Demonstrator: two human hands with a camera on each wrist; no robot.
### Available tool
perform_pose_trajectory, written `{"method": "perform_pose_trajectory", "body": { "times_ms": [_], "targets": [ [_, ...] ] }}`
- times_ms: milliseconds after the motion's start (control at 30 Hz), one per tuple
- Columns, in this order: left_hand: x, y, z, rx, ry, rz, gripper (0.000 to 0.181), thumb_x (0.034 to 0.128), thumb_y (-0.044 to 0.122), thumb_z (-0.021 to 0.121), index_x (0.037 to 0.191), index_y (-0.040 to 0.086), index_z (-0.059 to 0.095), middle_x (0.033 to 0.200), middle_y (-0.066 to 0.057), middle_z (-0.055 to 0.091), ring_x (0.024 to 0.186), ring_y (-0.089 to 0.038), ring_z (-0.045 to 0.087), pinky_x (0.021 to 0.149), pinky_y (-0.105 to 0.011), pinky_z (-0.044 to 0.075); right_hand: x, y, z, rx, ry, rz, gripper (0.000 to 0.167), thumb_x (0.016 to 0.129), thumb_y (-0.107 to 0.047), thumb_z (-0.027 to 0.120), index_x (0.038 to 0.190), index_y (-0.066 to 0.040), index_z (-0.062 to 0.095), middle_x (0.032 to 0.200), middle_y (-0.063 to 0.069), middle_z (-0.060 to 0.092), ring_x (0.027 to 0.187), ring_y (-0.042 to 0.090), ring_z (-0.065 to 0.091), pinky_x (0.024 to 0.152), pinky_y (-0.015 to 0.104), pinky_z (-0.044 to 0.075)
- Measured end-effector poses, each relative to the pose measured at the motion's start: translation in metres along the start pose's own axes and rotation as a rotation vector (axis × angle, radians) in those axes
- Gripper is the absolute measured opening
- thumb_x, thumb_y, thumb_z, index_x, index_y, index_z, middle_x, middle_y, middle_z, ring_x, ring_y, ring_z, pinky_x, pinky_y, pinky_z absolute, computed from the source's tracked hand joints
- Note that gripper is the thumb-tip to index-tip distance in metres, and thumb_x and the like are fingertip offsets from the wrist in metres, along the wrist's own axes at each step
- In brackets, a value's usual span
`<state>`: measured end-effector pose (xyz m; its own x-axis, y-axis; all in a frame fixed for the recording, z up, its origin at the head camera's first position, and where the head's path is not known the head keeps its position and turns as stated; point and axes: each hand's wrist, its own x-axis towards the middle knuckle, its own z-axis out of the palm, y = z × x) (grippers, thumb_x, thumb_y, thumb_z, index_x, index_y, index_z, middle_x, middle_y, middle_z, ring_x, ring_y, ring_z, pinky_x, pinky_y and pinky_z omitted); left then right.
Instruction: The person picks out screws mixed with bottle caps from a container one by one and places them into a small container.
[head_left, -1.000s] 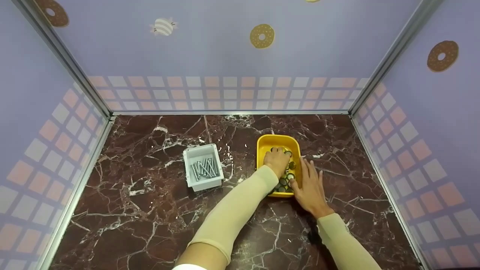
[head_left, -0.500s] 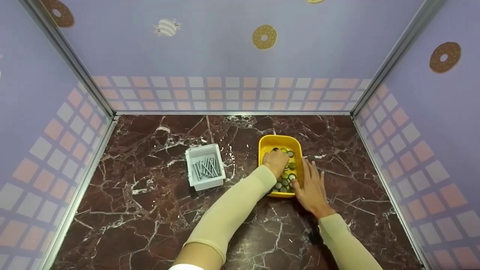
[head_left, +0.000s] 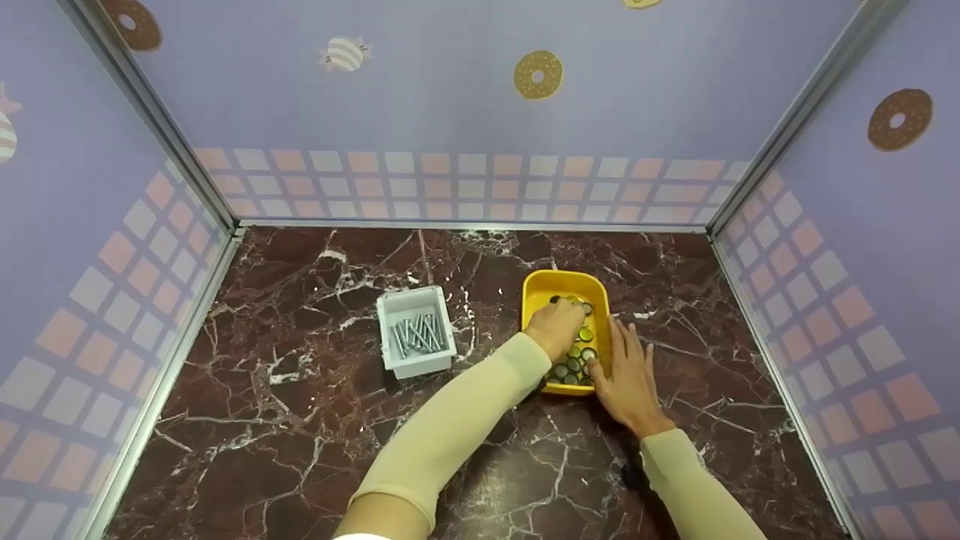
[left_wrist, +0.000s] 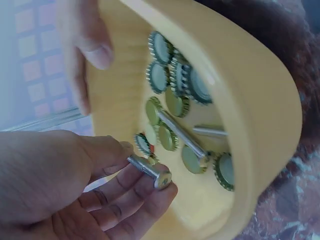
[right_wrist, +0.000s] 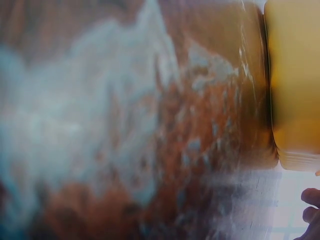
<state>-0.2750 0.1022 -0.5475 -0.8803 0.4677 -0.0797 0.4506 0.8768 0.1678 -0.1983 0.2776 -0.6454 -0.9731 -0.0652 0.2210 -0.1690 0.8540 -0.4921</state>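
My left hand reaches into a yellow bin. In the left wrist view it pinches a short metal bolt between thumb and fingers, above the bin's contents. Bottle caps, green-edged and gold, lie in the bin. A longer bolt lies across several caps, and a second bolt is partly hidden by the rim. My right hand rests along the bin's right wall with fingers straight and thumb over the rim; only its fingertips show in the right wrist view.
Left of the yellow bin stands a white box with several silver bolts. Both rest on a dark red marbled tabletop. Purple patterned panels enclose the back and both sides.
My left hand stays inside the bin and shifts slightly among the caps, its fingers moving a little. My right hand keeps its place on the wall. The head view has drifted slightly left.
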Motion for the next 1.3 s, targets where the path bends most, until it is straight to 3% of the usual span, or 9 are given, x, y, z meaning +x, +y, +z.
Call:
{"method": "perform_pose_trajectory", "body": {
  "times_ms": [233,367,433,533,667,833,1067,1133,1300],
  "targets": [
    [-0.015,-0.007,-0.021,-0.232,-0.023,-0.029,0.015,0.1141,0.010,0.069,0.125,0.005,0.078,0.119,-0.012,0.083,0.099,-0.021,0.076,0.086,-0.036,0.064,0.001,0.000,0.000,-0.002,0.004,-0.001,0.084,0.117,-0.037,0.063,0.185,-0.005,0.026,0.187,0.029,0.035,0.178,0.056,0.025,0.141,0.085,0.011],
    [-0.019,-0.015,-0.021,-0.370,-0.027,0.003,0.009,0.1088,0.007,0.073,0.104,0.002,0.079,0.093,-0.007,0.077,0.079,-0.018,0.062,0.070,-0.028,0.051,-0.002,0.001,0.001,-0.002,-0.001,0.006,0.085,0.116,-0.037,0.065,0.184,-0.004,0.026,0.186,0.030,0.036,0.177,0.056,0.025,0.141,0.085,0.011],
    [-0.021,-0.018,-0.020,-0.449,-0.034,0.018,0.010,0.1066,0.005,0.074,0.101,0.002,0.081,0.088,-0.004,0.074,0.072,-0.014,0.058,0.066,-0.024,0.045,-0.003,0.001,0.002,0.000,0.004,0.006,0.085,0.116,-0.036,0.066,0.184,-0.003,0.027,0.186,0.030,0.036,0.177,0.057,0.026,0.140,0.085,0.012],
    [-0.025,-0.022,-0.021,-0.560,-0.065,0.021,0.015,0.1076,0.006,0.072,0.115,0.001,0.084,0.096,-0.006,0.081,0.068,-0.010,0.058,0.063,-0.021,0.045,-0.003,0.001,0.002,0.005,0.011,0.006,0.085,0.116,-0.035,0.066,0.184,-0.003,0.027,0.186,0.030,0.036,0.177,0.057,0.026,0.140,0.085,0.012],
    [-0.030,-0.026,-0.025,-0.638,-0.087,0.004,0.026,0.1099,0.008,0.071,0.134,0.001,0.079,0.115,-0.013,0.087,0.077,-0.010,0.067,0.071,-0.023,0.054,-0.001,0.001,0.002,0.011,0.007,0.007,0.084,0.116,-0.035,0.064,0.185,-0.005,0.025,0.186,0.029,0.035,0.178,0.056,0.024,0.141,0.084,0.010],
    [-0.038,-0.033,-0.028,-0.706,-0.064,-0.010,0.023,0.1085,0.010,0.073,0.130,0.002,0.077,0.120,-0.016,0.086,0.092,-0.014,0.073,0.081,-0.025,0.061,0.001,0.001,0.001,0.014,-0.001,0.002,0.085,0.116,-0.036,0.064,0.185,-0.004,0.025,0.187,0.029,0.035,0.178,0.055,0.024,0.142,0.083,0.009],
    [-0.050,-0.047,-0.026,-0.907,-0.056,-0.020,0.023,0.1074,0.007,0.074,0.129,-0.002,0.076,0.121,-0.021,0.086,0.070,-0.007,0.068,0.065,-0.018,0.058,0.001,0.001,0.000,0.014,0.002,-0.004,0.085,0.116,-0.036,0.065,0.184,-0.004,0.025,0.187,0.030,0.035,0.177,0.056,0.025,0.141,0.085,0.010],
    [-0.052,-0.053,-0.025,-0.936,-0.045,-0.021,0.025,0.1073,0.006,0.075,0.130,-0.004,0.076,0.124,-0.022,0.086,0.073,-0.006,0.069,0.066,-0.018,0.061,0.001,0.000,0.000,0.014,-0.002,0.001,0.086,0.116,-0.035,0.065,0.185,-0.005,0.025,0.187,0.030,0.034,0.178,0.056,0.024,0.141,0.084,0.009],
    [-0.061,-0.065,-0.022,-1.039,-0.027,-0.040,0.027,0.1086,0.005,0.074,0.134,-0.006,0.073,0.131,-0.028,0.083,0.095,-0.023,0.084,0.078,-0.026,0.069,0.000,0.000,0.000,0.014,-0.006,0.009,0.085,0.116,-0.035,0.064,0.185,-0.005,0.025,0.187,0.030,0.034,0.178,0.056,0.023,0.142,0.083,0.008]
  ]
}}
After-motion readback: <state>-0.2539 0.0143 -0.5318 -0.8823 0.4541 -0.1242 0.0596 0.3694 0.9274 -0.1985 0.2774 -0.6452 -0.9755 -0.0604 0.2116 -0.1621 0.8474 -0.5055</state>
